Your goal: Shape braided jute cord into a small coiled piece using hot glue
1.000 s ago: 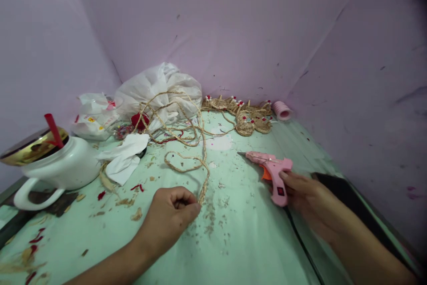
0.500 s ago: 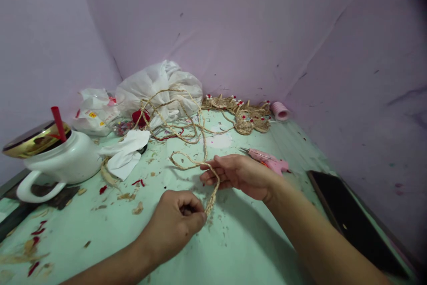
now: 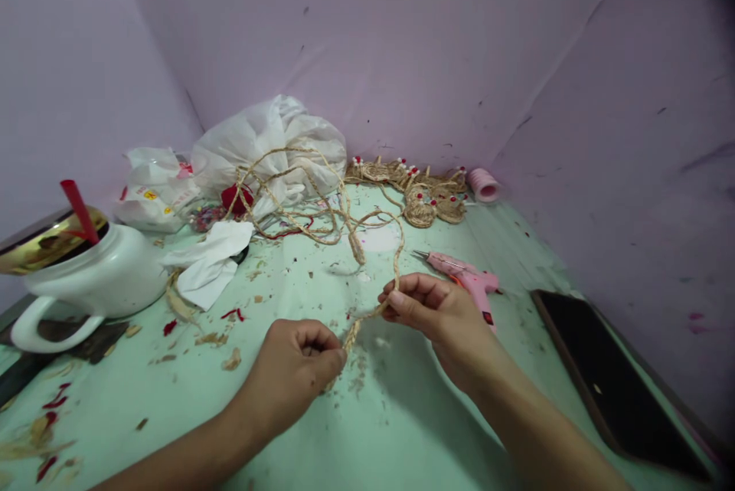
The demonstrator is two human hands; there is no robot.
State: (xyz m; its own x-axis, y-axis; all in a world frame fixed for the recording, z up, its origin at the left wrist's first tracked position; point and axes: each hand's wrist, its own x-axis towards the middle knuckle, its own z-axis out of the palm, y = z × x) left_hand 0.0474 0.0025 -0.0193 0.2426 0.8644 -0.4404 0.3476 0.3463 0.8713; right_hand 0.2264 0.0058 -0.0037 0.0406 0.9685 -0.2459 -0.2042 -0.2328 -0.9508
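A braided straw cord point(image 3: 398, 250) runs from the tangle at the back to both of my hands. My left hand point(image 3: 302, 359) pinches its thicker braided end between thumb and fingers, low over the table. Just to the right, my right hand point(image 3: 433, 311) grips the thinner cord between thumb and fingertips, with a short stretch spanning the gap. Behind my right hand, a pink glue gun point(image 3: 462, 274) lies on the table, its nozzle pointing back and left; its handle is partly hidden.
Woven straw pieces with red and white beads point(image 3: 421, 204) lie at the back beside a pink ribbon spool point(image 3: 484, 185). A white plastic bag point(image 3: 269, 135) stands behind the cord tangle. Left are a white pot point(image 3: 129, 265) and white cloth point(image 3: 210, 284); right, a black phone point(image 3: 614, 376).
My right hand let go of the glue gun, leaving it on the table, and moved left to take hold of the cord. The cord's loop has shifted right. My left hand keeps its pinch.
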